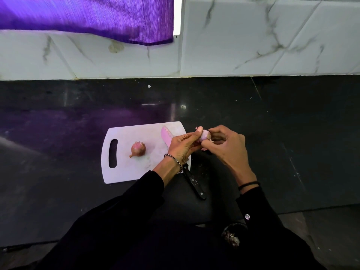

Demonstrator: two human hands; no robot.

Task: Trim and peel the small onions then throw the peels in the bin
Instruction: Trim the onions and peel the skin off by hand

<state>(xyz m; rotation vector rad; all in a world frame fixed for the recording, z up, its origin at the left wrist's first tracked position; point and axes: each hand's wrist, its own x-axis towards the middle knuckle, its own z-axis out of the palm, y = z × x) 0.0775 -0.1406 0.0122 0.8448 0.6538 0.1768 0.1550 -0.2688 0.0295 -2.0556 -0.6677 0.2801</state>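
Two hands hold a small pale pink onion (204,135) in the air just right of a white cutting board (124,168); the left hand (184,146) and right hand (227,147) both pinch it with curled fingers; a second onion (138,149), brown-skinned, lies on the board; a knife (191,180) rests at the board's right edge.

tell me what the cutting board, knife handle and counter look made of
Cutting board: probably plastic; it is white, matte and thin, with a moulded slot grip. Knife handle: black with pale rivets, likely plastic or composite, but I can't be sure. Counter: dark polished stone, perhaps granite; it is glossy and shows reflections.
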